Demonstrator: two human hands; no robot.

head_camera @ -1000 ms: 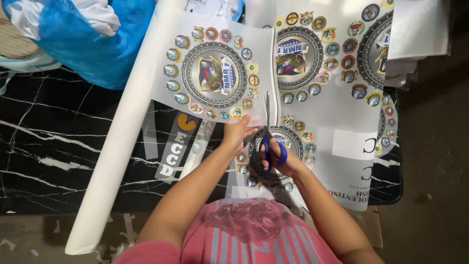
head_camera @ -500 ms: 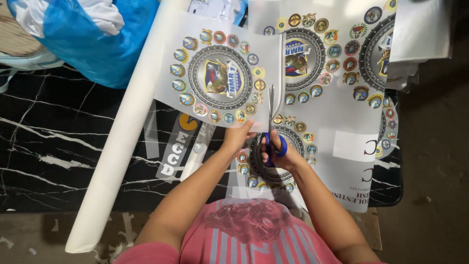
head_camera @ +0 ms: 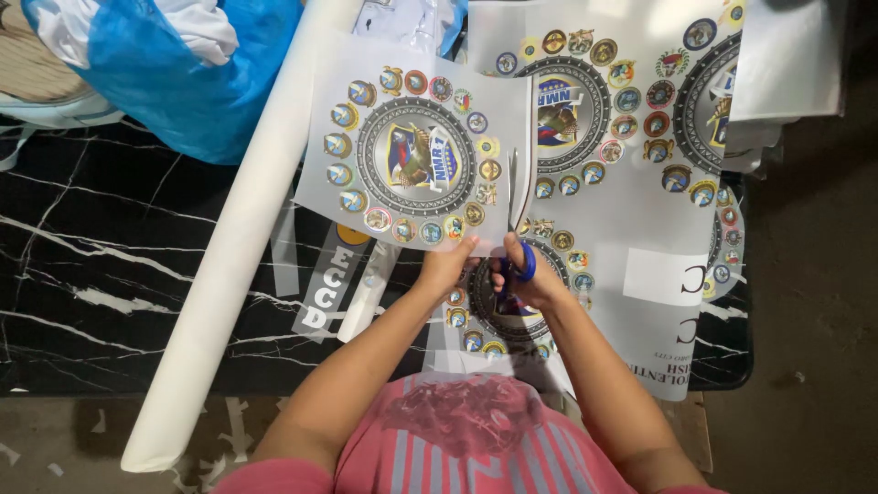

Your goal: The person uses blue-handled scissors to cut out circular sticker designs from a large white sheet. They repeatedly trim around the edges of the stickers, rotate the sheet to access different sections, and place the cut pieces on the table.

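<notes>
From my remote view: one pair of blue-handled scissors (head_camera: pixel 515 229) is gripped in my right hand (head_camera: pixel 530 279), blades pointing away from me up the cut between two printed panels. My left hand (head_camera: pixel 448 265) pinches the near edge of the partly severed panel (head_camera: pixel 412 151), which bears one large central emblem ringed by small round badges. The uncut printed sheet (head_camera: pixel 640 165) lies right of the blades and shows at least three further large emblems, one under my hands. One white paper roll (head_camera: pixel 229 256) lies diagonally on the black marbled table (head_camera: pixel 91 265). One blue plastic bag (head_camera: pixel 183 73) sits at upper left.
</notes>
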